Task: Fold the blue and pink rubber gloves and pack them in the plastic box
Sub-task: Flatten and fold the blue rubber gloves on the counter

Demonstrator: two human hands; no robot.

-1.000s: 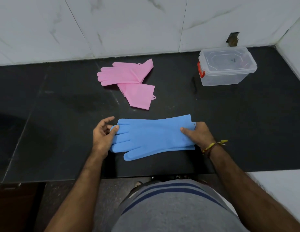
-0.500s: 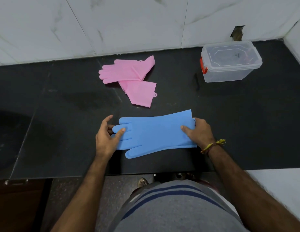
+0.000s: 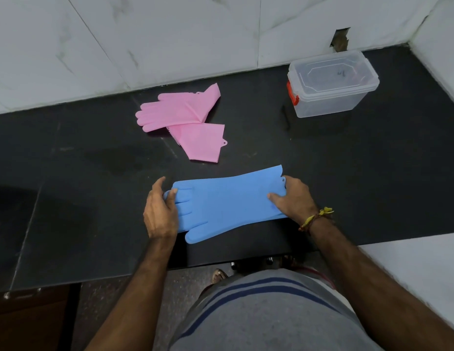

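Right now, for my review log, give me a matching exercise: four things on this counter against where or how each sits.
Things:
1. blue gloves
2. pink gloves
3. plastic box
4. left hand

States:
A. by the wall, lid on
B. at the blue fingertips
C. flat under both hands
D. untouched, mid-counter

Pairs: 1-C, 2-D, 3-A, 4-B

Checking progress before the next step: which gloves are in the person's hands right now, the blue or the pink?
The blue gloves: left hand at the fingertips, right hand at the cuff. The pink gloves lie untouched farther back.
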